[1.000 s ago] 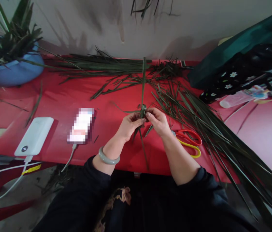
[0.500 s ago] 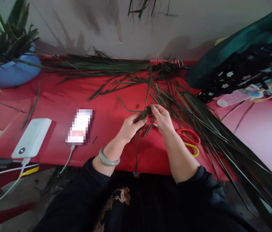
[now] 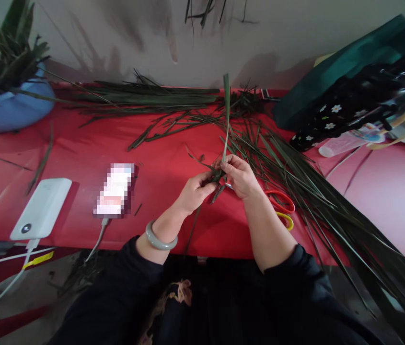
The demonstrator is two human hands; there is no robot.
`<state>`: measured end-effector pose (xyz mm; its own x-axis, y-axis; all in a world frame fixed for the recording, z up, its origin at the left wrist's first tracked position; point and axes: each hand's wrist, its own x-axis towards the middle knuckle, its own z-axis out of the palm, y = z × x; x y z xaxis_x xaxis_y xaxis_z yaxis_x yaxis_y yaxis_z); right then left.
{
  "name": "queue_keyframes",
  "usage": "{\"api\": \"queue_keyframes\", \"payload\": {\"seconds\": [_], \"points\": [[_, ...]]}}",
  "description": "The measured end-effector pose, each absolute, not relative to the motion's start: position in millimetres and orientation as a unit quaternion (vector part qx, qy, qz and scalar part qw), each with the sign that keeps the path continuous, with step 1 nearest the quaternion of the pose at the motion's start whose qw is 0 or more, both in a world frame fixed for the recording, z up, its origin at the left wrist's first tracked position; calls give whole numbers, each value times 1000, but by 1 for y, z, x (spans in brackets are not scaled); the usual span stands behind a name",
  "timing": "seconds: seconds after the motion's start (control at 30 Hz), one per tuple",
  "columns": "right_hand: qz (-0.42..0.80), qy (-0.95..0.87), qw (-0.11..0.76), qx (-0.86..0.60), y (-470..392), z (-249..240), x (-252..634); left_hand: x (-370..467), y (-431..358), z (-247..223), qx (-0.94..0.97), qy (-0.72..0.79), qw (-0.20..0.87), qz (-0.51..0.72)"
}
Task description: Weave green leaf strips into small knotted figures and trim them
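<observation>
My left hand [image 3: 195, 192], with a pale bangle on its wrist, pinches a small folded piece of green leaf [image 3: 217, 174] above the red table [image 3: 159, 177]. Close beside it, my right hand [image 3: 238, 176] is closed on a long leaf strip [image 3: 227, 112] that rises from the folded piece toward the wall. Thin leaf ends stick out to the left and below my fingers. Scissors with red and yellow handles [image 3: 284, 201] lie just right of my right hand, their blades partly hidden by it.
Long leaves [image 3: 144, 98] lie along the wall, and more leaves [image 3: 306, 187] spread down the right side. A phone [image 3: 115, 190], a white power bank [image 3: 41, 208] and a blue basin [image 3: 15, 108] stand left. A green bag [image 3: 339, 72] is at right.
The long strip has swung slightly right and now stands straighter, with my right fingers at its base. The strip hanging below my left hand has shifted left. The view has moved slightly.
</observation>
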<state>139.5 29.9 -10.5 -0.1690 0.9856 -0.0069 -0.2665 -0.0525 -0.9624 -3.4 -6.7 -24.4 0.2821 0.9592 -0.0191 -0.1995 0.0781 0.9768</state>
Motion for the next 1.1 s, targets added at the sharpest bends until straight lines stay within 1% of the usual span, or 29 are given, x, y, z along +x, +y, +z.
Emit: {"api": "queue_keyframes", "payload": {"seconds": [0.23,0.33,0.43,0.53,0.63,0.7,0.77,0.87,0.97,1.1], "points": [[620,-465,457,-436,28,-7,140,-4,-9,-19,542,397,625,397],[616,-483,445,-434,26,-6,142,-5,-10,-15,530,377,665,367],[638,-502,415,-412,26,-7,142,-6,-11,-11,510,350,703,351],[604,-529,398,-444,28,-11,140,-8,-10,-10,506,347,701,363],[515,-559,416,-500,33,-17,137,-10,-9,-14,510,378,663,398],[480,-567,421,-520,36,-22,136,-9,-7,-18,505,413,618,439],[452,-577,413,-540,38,-27,136,-8,-7,-21,499,442,572,478],[410,-609,388,-557,39,-31,137,-5,-8,-21,523,459,524,492],[404,-619,373,-560,37,-32,138,-4,-10,-18,549,478,476,493],[430,-596,387,-557,37,-33,137,-6,-10,-14,545,499,434,515]]}}
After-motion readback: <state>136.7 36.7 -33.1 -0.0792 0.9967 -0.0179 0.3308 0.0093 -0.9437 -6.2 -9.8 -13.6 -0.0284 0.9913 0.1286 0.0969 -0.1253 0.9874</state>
